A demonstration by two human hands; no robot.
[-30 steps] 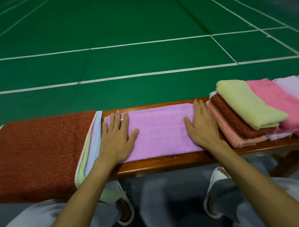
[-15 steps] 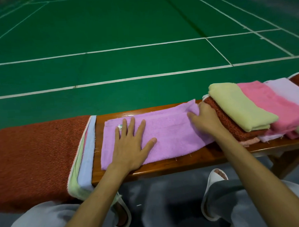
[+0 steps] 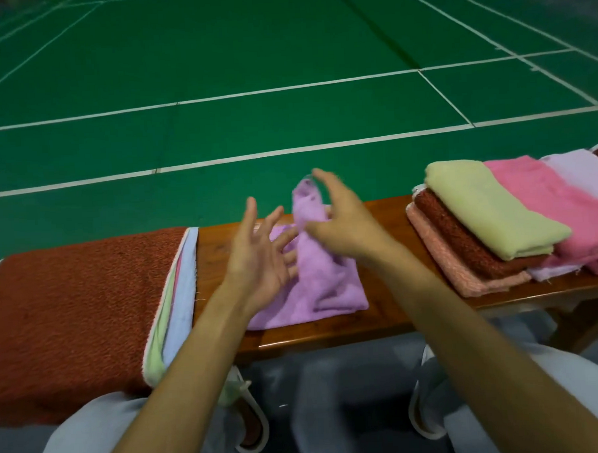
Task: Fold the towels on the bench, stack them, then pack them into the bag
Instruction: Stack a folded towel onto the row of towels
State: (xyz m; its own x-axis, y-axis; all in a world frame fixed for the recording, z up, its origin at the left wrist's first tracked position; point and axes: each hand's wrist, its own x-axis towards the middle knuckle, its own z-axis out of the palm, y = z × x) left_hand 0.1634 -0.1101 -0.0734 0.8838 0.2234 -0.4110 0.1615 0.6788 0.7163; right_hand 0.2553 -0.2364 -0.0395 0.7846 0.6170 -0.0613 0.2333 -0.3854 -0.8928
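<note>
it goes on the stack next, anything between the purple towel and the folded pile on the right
Nothing visible does. Only a bare strip of the brown wooden bench lies between the lilac terry towel and the stack of folded towels; the right hand holds the towel's raised end.

place: indoor sports court | evidence: green court floor (image 3: 283, 55) with white boundary lines (image 3: 287, 151); wooden bench (image 3: 390, 311) courtside

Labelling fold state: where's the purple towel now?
Head view: purple towel on the bench, between the rust-red towel at left and the folded stack at right, one end lifted by the right hand.
</note>
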